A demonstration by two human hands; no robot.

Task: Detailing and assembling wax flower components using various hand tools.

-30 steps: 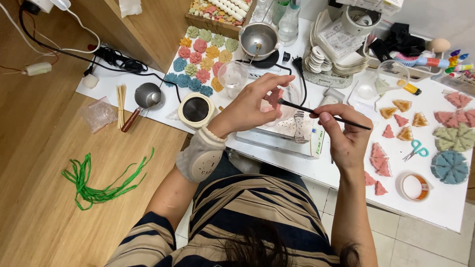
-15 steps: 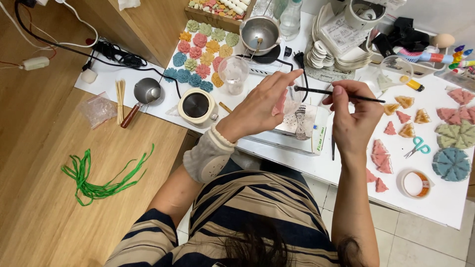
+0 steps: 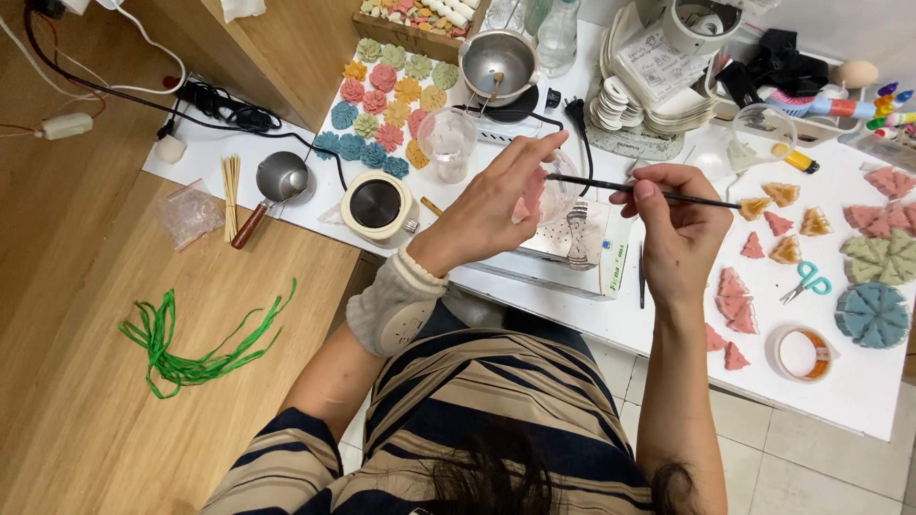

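My right hand pinches a thin brush, fingers closed tight around it. My left hand holds a small pink piece in curled fingers, above the white table, brush tip touching it

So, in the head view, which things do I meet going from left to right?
Green raffia strands → bundle of wooden sticks → small metal pot → left hand → right hand → teal scissors → blue segmented disc.

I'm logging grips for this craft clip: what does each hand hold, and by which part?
Right hand pinches a thin dark paintbrush near mid-handle. Left hand holds a small pink wedge-shaped piece by its edges.
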